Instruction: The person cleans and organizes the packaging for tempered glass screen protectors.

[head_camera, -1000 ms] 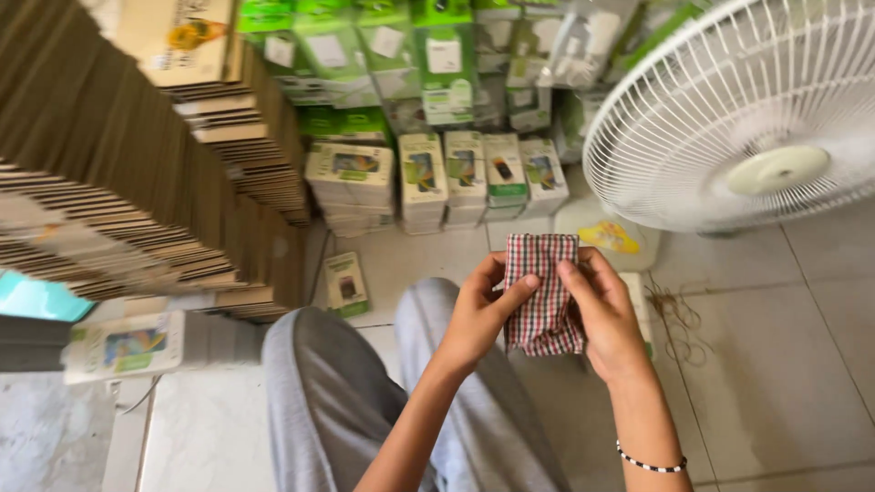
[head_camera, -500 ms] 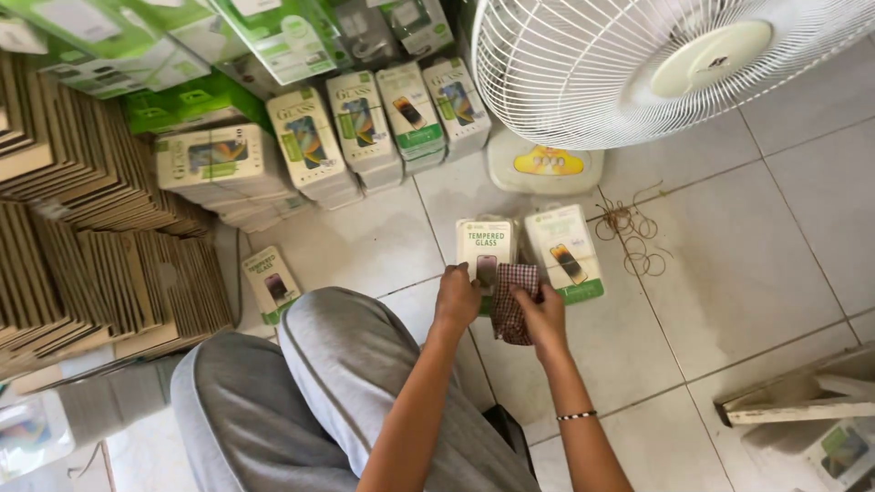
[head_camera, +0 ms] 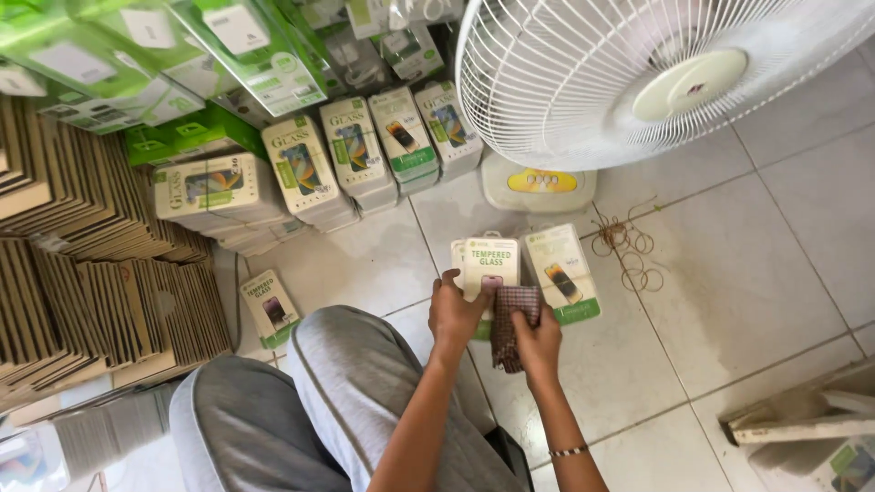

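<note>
My left hand (head_camera: 456,314) grips the lower left edge of a flat cream and green packet (head_camera: 492,264) on the tiled floor. My right hand (head_camera: 538,342) holds a small red checked cloth (head_camera: 510,319) bunched against the packet's lower right. A second similar packet (head_camera: 561,271) lies just to the right of it. Both forearms reach out over my grey-trousered knee (head_camera: 355,383).
A white pedestal fan (head_camera: 656,73) stands at the upper right. Rows of boxed packets (head_camera: 355,155) and green boxes line the back, stacked brown cardboard sleeves (head_camera: 82,273) fill the left. Loose rubber bands (head_camera: 624,246) lie by the fan base. One single packet (head_camera: 269,307) lies by my knee.
My hands dropped from in front of me with only the cloth down to the floor, where the left hand took hold of the packet. The view tilted downward.
</note>
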